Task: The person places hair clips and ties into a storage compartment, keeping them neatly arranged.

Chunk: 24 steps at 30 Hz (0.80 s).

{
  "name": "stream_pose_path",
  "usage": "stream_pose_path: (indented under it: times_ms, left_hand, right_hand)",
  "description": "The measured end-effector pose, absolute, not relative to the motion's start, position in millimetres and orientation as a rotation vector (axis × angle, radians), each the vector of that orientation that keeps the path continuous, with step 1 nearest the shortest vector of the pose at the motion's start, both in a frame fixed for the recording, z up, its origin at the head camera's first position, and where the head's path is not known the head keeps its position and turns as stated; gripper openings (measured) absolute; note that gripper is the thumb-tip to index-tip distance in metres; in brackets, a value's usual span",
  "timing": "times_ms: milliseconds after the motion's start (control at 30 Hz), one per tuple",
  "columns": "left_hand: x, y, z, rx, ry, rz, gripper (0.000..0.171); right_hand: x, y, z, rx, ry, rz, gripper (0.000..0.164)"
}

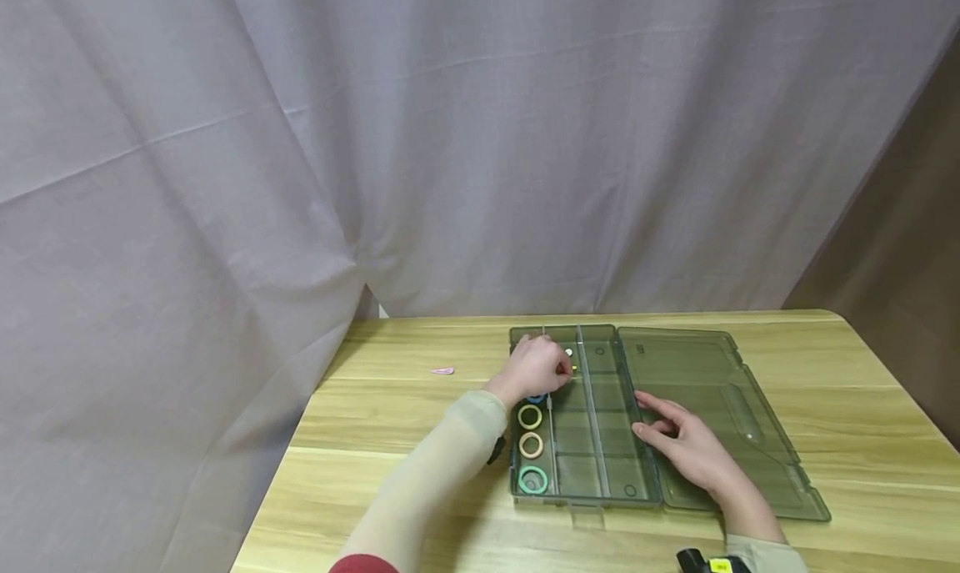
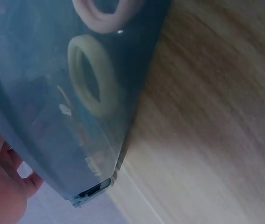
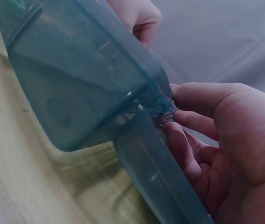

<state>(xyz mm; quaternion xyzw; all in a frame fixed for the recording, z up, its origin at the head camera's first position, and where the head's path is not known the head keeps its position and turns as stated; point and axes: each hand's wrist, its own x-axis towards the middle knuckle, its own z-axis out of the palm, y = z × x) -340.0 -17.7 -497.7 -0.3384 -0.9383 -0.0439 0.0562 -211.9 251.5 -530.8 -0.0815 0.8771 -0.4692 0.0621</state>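
A translucent grey-green divided box (image 1: 573,500) lies open on the table. My left hand (image 1: 534,366) reaches over its left side, fingers bent down into the middle column; I cannot tell whether they pinch anything. Close by these fingertips show a small yellow piece (image 1: 574,368) and a white piece (image 1: 568,352). Down the left column lie ring-shaped hair ties: blue (image 1: 536,398), yellow (image 1: 529,416), peach (image 1: 531,445) and green (image 1: 533,480). At the hinge side, my right hand (image 1: 693,448) touches the box wall with thumb and fingertips, fingers loosely bent.
The box's lid (image 1: 720,423) lies folded flat to the right. A small pink hair clip (image 1: 444,371) rests on the wooden table (image 1: 375,423) left of the box. Behind the table hangs a grey curtain (image 1: 480,156).
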Motion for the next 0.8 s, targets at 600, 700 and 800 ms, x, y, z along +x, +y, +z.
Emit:
stream_pose_path:
  times_ms: [600,700,800]
  left_hand:
    - [-339.7,-9.3,-497.4,-0.895,-2.963,-0.149,0.021]
    - [-339.2,-8.4,-497.3,-0.893,-2.972,-0.112,0.015]
    - [-337.9,-8.2,-496.9,-0.89,-2.983,-0.109,0.011]
  right_hand:
    - [-211.8,252.1,-530.3,-0.251,2.659,-1.448,0.07]
    - [-211.7,252.0,-530.4,-0.255,2.667,-1.449,0.069]
    - [-211.7,251.7,-531.4,-0.257,2.668,-1.452,0.068]
